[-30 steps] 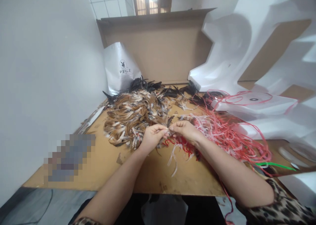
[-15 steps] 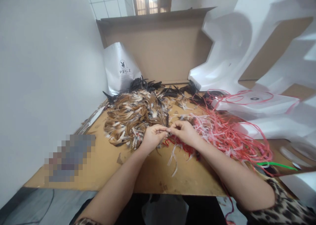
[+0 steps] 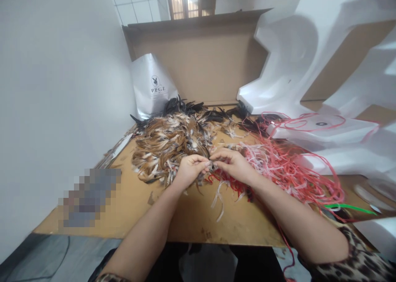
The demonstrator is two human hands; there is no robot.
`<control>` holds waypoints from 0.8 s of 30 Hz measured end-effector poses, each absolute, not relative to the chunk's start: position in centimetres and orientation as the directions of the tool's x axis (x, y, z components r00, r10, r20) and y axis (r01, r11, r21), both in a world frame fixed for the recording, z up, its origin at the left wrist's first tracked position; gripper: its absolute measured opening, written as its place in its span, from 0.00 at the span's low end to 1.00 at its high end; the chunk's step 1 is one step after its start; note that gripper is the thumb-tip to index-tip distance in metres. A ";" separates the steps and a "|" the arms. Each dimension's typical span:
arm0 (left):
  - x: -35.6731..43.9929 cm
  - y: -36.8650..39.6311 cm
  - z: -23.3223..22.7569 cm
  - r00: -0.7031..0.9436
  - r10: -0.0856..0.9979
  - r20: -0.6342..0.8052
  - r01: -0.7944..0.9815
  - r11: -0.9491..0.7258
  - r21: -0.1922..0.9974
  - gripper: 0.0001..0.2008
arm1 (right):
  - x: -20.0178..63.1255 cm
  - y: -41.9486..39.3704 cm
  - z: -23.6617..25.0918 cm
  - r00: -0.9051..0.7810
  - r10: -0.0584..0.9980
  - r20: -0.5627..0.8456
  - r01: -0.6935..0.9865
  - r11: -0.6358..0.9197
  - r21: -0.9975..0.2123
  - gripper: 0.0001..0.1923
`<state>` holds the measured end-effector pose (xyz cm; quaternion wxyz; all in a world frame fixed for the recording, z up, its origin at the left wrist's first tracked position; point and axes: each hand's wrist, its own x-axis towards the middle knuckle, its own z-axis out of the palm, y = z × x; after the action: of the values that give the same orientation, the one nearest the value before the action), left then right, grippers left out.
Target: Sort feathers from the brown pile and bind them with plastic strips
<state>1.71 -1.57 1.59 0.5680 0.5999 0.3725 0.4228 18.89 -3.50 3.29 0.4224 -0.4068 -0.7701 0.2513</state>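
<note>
Barely anything has changed over the past second: the whole scene sits slightly lower and to the right in the head view, and the two hands have stayed pinched together at the same spot.

Largest in view, the cardboard sheet [image 3: 123, 207] serves as the work surface, its near edge running just in front of the person's forearms and its left edge close to the white wall [image 3: 55, 88]. An upright cardboard panel [image 3: 204, 63] closes off the far side. White foam packing blocks [image 3: 297, 63] crowd the right side, leaving open room mainly on the bare cardboard at the near left, beside a blurred patch.

A silver bag [image 3: 151, 88] stands in the far left corner, touching the back of the pile of brown and black feathers [image 3: 167, 144], which spreads across the middle of the sheet. A tangle of red and pink plastic strips [image 3: 287, 170] lies to the right, spilling over the foam and the sheet's right edge; one green strip [image 3: 349, 207] lies near that edge.

The left hand [image 3: 188, 172] and right hand [image 3: 235, 164] meet fingertip to fingertip at the pile's near edge, both closed narrowly on a small tuft of feathers [image 3: 210, 164], with pale strips hanging just below.
</note>
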 end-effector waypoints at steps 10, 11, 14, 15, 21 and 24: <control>1.5 -1.7 1.6 0.419 0.904 0.083 -0.047 -0.069 0.996 0.11 | 18.6 -3.9 3.0 -0.364 0.741 0.565 0.650 0.636 -0.415 0.07; 1.5 -1.7 1.6 0.422 0.903 0.082 -0.049 -0.068 0.997 0.11 | 18.6 -3.9 3.0 -0.371 0.735 0.568 0.668 0.636 -0.386 0.06; 1.5 -1.6 1.5 0.429 0.900 0.073 -0.053 -0.055 0.997 0.11 | 18.4 -4.1 3.1 -0.369 0.735 0.569 0.684 0.630 -0.369 0.06; 1.5 -1.6 1.5 0.427 0.902 0.064 -0.055 -0.046 0.997 0.11 | 18.4 -4.1 3.1 -0.359 0.741 0.567 0.676 0.625 -0.390 0.07; 1.4 -1.3 1.5 0.390 0.921 0.005 -0.116 0.044 0.992 0.11 | 18.0 -4.0 3.1 -0.323 0.771 0.549 0.602 0.615 -0.509 0.07; 1.3 -1.2 1.4 0.395 0.918 -0.022 -0.164 0.094 0.982 0.11 | 17.9 -4.2 3.2 -0.344 0.763 0.548 0.597 0.628 -0.499 0.06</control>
<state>1.29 -1.20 1.37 0.6476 0.5276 0.3572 0.4180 17.92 -4.22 3.23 0.3914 -0.4183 -0.8128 0.1057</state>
